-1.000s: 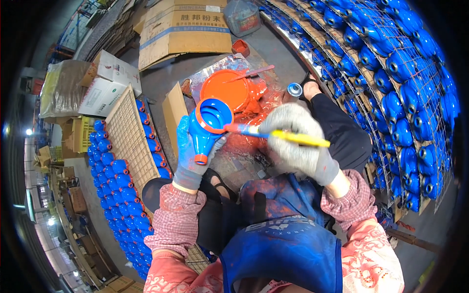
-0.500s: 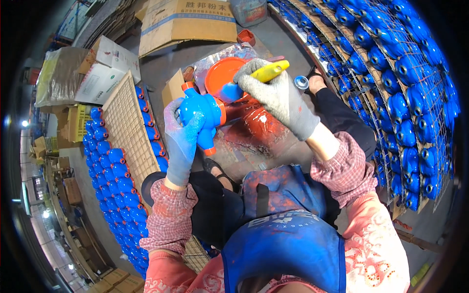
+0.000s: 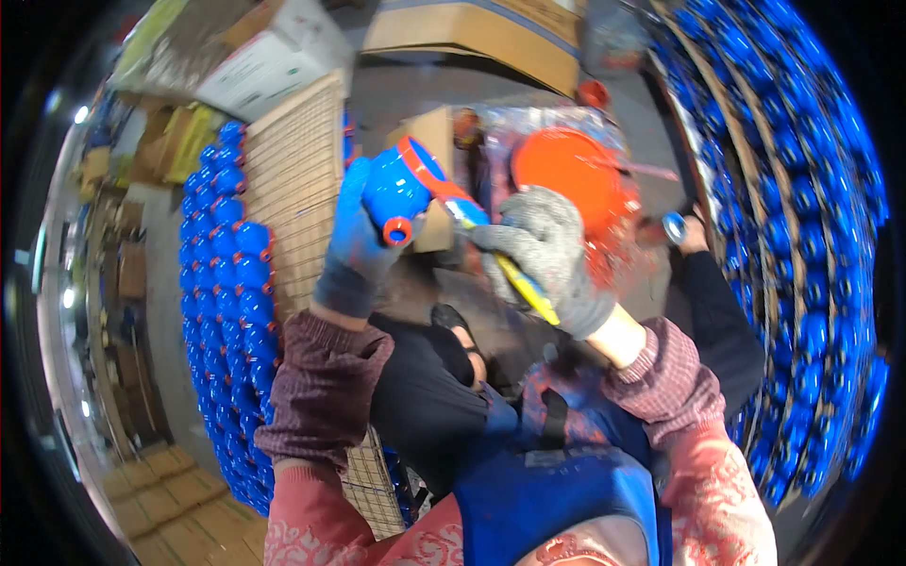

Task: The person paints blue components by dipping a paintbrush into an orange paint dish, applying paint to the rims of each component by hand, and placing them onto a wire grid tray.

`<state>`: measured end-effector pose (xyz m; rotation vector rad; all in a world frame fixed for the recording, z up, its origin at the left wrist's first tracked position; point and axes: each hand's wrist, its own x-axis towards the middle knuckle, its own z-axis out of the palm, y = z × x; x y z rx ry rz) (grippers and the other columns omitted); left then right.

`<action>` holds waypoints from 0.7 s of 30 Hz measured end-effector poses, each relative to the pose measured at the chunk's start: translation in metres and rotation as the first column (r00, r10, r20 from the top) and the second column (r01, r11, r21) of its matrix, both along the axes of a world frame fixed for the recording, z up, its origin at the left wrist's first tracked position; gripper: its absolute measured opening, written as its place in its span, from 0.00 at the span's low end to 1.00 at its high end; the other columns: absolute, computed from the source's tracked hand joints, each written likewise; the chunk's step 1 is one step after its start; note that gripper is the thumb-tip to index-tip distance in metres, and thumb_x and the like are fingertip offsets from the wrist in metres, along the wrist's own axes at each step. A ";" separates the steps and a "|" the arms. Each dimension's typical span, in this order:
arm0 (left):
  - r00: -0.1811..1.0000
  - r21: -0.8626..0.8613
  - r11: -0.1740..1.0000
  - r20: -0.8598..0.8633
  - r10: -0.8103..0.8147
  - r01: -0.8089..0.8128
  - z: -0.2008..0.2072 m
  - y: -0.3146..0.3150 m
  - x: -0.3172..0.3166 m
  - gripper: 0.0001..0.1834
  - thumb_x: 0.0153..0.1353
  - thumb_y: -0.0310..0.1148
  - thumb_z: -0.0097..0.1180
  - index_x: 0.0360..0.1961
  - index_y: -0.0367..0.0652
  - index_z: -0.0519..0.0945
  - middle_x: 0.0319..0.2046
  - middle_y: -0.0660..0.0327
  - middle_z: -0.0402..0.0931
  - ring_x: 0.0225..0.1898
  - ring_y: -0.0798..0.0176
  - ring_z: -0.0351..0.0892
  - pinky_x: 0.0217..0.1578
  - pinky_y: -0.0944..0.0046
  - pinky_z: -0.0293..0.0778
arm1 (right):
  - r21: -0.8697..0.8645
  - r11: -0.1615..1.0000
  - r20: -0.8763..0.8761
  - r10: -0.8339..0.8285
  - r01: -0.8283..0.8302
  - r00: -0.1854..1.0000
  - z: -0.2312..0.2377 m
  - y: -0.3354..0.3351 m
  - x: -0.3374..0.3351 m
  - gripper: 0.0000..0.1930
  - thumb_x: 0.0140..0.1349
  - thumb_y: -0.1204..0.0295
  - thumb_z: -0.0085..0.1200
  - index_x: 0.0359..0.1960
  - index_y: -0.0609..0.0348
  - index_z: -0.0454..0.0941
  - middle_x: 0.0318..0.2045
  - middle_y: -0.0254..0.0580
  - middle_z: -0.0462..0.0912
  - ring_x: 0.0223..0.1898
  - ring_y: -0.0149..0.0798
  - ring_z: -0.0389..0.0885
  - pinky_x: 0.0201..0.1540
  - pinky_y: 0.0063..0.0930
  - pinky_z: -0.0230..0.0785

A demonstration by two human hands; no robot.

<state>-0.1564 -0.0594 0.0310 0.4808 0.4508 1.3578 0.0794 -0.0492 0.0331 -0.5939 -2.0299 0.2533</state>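
Note:
My left hand [image 3: 357, 247], in a blue-stained grey glove, grips a glossy blue valve body [image 3: 389, 186] with red-orange rims. A short outlet with a red-orange end points toward me. In my right hand [image 3: 547, 241], in a grey knit glove, is a paintbrush [image 3: 525, 288] with a yellow handle. The brush's tip, coated red-orange, touches the wide rim on the right side of the valve body. Just beyond my right hand lies a round tub of red-orange paint [image 3: 566, 174], its surface smooth and wet.
Rows of blue valve bodies [image 3: 217, 283] stand on the left beside a wire mesh panel [image 3: 302, 170]. Stacked mesh racks of blue parts [image 3: 802, 236] fill the right. Cardboard boxes [image 3: 472, 33] lie at the back. A small can [image 3: 673, 227] stands near my right foot.
The brush has moved from over the paint tub to the valve body's rim. My left hand has turned the valve body. The whole view has shifted, with the tub now farther right.

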 end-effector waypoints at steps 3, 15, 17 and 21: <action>0.615 0.441 0.835 -0.572 0.543 -0.328 -0.030 0.017 -0.045 0.26 0.65 0.48 0.53 0.60 0.50 0.66 0.51 0.59 0.71 0.47 0.62 0.75 0.47 0.59 0.76 | -0.024 0.999 0.032 0.032 -0.031 0.999 -0.004 0.029 -0.021 0.14 0.46 0.72 0.63 0.37 0.55 0.80 0.30 0.42 0.76 0.37 0.49 0.78 0.43 0.42 0.70; -0.613 0.284 0.585 -0.614 -0.497 -0.760 -0.114 0.087 -0.324 0.36 0.45 0.55 0.65 0.52 0.45 0.74 0.45 0.48 0.79 0.47 0.45 0.80 0.45 0.51 0.77 | -0.001 0.977 0.293 -0.202 0.211 0.935 0.030 0.020 0.019 0.12 0.62 0.62 0.56 0.37 0.59 0.82 0.32 0.43 0.79 0.41 0.49 0.77 0.54 0.50 0.66; -0.626 0.284 0.581 -0.550 -0.553 -0.762 -0.115 0.079 -0.340 0.38 0.45 0.58 0.63 0.54 0.48 0.73 0.47 0.49 0.78 0.48 0.46 0.80 0.47 0.49 0.75 | -0.031 0.960 0.364 -0.247 0.277 0.898 0.037 0.022 0.035 0.15 0.64 0.61 0.54 0.37 0.63 0.80 0.32 0.44 0.79 0.41 0.49 0.76 0.54 0.48 0.66; -0.659 0.326 0.585 -0.504 -0.557 -0.743 -0.120 0.089 -0.365 0.36 0.52 0.57 0.57 0.59 0.51 0.70 0.48 0.52 0.79 0.49 0.45 0.80 0.47 0.47 0.75 | 0.116 0.825 0.358 -0.554 0.553 0.752 0.047 0.008 0.089 0.14 0.62 0.65 0.56 0.43 0.64 0.81 0.41 0.48 0.83 0.47 0.54 0.79 0.61 0.51 0.63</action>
